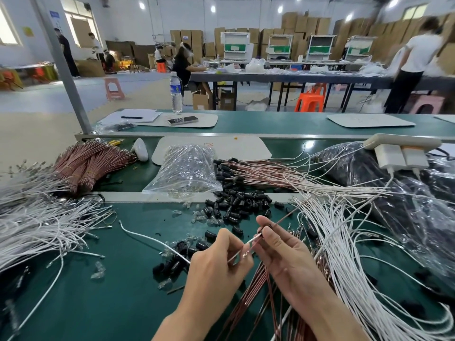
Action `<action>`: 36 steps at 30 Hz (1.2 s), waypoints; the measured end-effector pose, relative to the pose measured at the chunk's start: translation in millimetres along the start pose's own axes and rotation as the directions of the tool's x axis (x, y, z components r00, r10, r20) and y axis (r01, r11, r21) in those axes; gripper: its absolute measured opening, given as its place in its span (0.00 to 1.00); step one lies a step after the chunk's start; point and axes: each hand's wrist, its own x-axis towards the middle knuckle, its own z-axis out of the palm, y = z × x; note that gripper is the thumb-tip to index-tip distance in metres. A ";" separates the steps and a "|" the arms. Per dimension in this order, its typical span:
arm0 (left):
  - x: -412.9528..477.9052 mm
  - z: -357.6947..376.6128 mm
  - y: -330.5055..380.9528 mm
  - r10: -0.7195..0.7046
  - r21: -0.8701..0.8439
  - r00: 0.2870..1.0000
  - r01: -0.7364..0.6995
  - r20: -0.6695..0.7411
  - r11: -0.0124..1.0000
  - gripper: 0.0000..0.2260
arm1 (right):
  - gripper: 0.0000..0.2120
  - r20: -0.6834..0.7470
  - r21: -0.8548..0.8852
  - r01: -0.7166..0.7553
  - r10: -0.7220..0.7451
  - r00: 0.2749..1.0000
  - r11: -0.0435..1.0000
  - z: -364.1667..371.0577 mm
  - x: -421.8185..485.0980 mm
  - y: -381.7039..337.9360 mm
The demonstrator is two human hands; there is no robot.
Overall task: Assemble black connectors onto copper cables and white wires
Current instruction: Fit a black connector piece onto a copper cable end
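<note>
My left hand (216, 264) pinches a white wire (147, 238) whose free end trails left across the green mat. My right hand (283, 247) pinches a thin copper cable (283, 219) that slants up to the right. The two tips meet between my fingers; a connector there cannot be made out. Loose black connectors (236, 205) lie heaped just beyond my hands, with a smaller cluster (177, 254) left of my left hand. More copper cables (248, 303) lie under my wrists.
White wires (37, 225) pile at the left and more (344, 254) at the right. Bundled copper cables (88, 163) lie at the far left, fitted ones (266, 172) beyond. A clear plastic bag (187, 168), small clear parts (197, 215) and a power strip (403, 143) sit around.
</note>
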 end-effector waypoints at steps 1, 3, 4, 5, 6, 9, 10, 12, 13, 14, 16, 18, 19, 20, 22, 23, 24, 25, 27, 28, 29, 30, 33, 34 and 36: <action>0.5 0.4 -0.2 0.001 0.016 1.000 -0.001 0.005 1.000 0.07 | 0.14 -0.006 -0.010 0.001 -0.001 1.000 1.000 0.1 0.2 0.3; 1.9 0.8 -0.3 0.017 0.040 1.000 -0.017 0.009 0.999 0.08 | 0.13 -0.012 -0.037 -0.003 0.003 1.000 0.999 1.5 0.4 1.2; 2.4 0.7 0.1 0.026 0.043 1.000 -0.026 0.010 0.999 0.08 | 0.13 -0.009 -0.049 -0.012 0.011 1.000 0.999 2.6 0.2 1.7; 2.8 0.5 0.8 0.033 0.041 0.999 -0.034 0.012 0.999 0.09 | 0.14 -0.003 -0.057 -0.022 0.022 1.000 0.998 3.6 0.0 2.1; 2.9 0.4 1.3 0.038 0.036 0.999 -0.039 0.013 0.999 0.09 | 0.14 0.004 -0.065 -0.032 0.032 0.999 0.997 4.5 -0.3 2.3; 1.8 -0.6 2.1 0.047 0.021 0.999 -0.047 -0.002 0.999 0.09 | 0.14 0.029 -0.084 -0.053 0.056 0.998 0.995 6.0 -1.5 2.5; 1.6 -0.9 2.3 0.049 0.018 0.999 -0.049 -0.012 0.999 0.09 | 0.14 0.033 -0.081 -0.060 0.063 0.997 0.995 6.3 -1.7 2.9; 1.5 -1.2 3.3 0.056 0.013 0.998 -0.055 -0.027 0.998 0.10 | 0.15 0.031 -0.064 -0.070 0.072 0.997 0.995 7.3 -2.1 4.3; 1.6 -0.9 3.7 0.061 0.011 0.998 -0.061 -0.031 0.998 0.10 | 0.15 0.024 -0.049 -0.069 0.070 0.997 0.996 7.7 -2.0 5.1; 1.6 -0.5 4.0 0.064 0.011 0.997 -0.064 -0.033 0.998 0.10 | 0.16 0.014 -0.031 -0.066 0.067 0.998 0.997 8.3 -1.8 5.7; 1.5 0.2 4.0 0.072 0.011 0.997 -0.071 -0.036 0.997 0.10 | 0.17 -0.004 -0.009 -0.060 0.060 0.998 0.998 8.9 -1.4 6.1; 1.1 0.6 3.4 0.079 0.013 0.996 -0.079 -0.031 0.997 0.09 | 0.17 -0.009 -0.009 -0.063 0.063 0.998 0.998 9.3 -1.5 5.8; 0.8 0.6 3.3 0.080 0.011 0.996 -0.080 -0.024 0.997 0.09 | 0.17 -0.006 -0.009 -0.069 0.069 0.998 0.998 9.7 -1.9 5.4; 0.7 0.8 3.0 0.077 0.004 0.997 -0.077 -0.017 0.997 0.09 | 0.16 -0.002 -0.006 -0.075 0.075 0.997 0.997 9.9 -2.3 5.0; 0.7 1.7 1.7 0.052 -0.029 0.999 -0.052 -0.011 0.998 0.09 | 0.16 0.005 -0.003 -0.082 0.082 0.997 0.997 10.0 -3.1 4.1; 0.7 2.3 0.5 0.036 -0.043 0.999 -0.036 -0.010 0.998 0.08 | 0.16 0.008 -0.002 -0.081 0.081 0.997 0.997 10.0 -3.5 3.6; 1.0 2.9 -0.9 0.023 -0.052 1.000 -0.023 -0.009 0.998 0.08 | 0.16 0.011 0.003 -0.077 0.077 0.997 0.997 10.1 -3.8 3.5; 1.2 3.5 -2.4 0.015 -0.062 1.000 -0.015 -0.007 0.998 0.08 | 0.15 0.012 0.010 -0.071 0.071 0.997 0.997 10.1 -3.8 3.5; 1.4 3.8 -4.6 0.014 -0.091 1.000 -0.014 -0.003 0.996 0.08 | 0.14 0.016 0.026 -0.061 0.061 0.998 0.998 10.4 -3.8 3.3; 1.3 3.8 -5.0 0.022 -0.104 1.000 -0.022 0.000 0.994 0.08 | 0.12 0.019 0.039 -0.058 0.057 0.998 0.998 10.8 -4.1 3.0; 1.3 3.7 -4.9 0.035 -0.112 0.999 -0.035 0.003 0.993 0.08 | 0.11 0.027 0.053 -0.055 0.054 0.998 0.997 11.0 -4.6 2.2; 1.4 3.8 -4.5 0.049 -0.116 0.999 -0.048 0.006 0.992 0.09 | 0.10 0.037 0.061 -0.054 0.051 0.998 0.997 11.2 -5.2 1.2; 1.7 3.7 -3.0 0.075 -0.131 0.997 -0.072 0.017 0.989 0.12 | 0.12 0.069 0.056 -0.052 0.048 0.996 0.997 11.4 -7.3 -1.8; 1.7 3.5 -2.7 0.079 -0.141 0.997 -0.075 0.023 0.987 0.11 | 0.12 0.073 0.055 -0.054 0.050 0.996 0.997 11.4 -7.6 -2.1; 1.5 2.9 -2.0 0.081 -0.161 0.996 -0.075 0.032 0.984 0.10 | 0.12 0.076 0.053 -0.059 0.055 0.996 0.997 11.6 -7.9 -2.1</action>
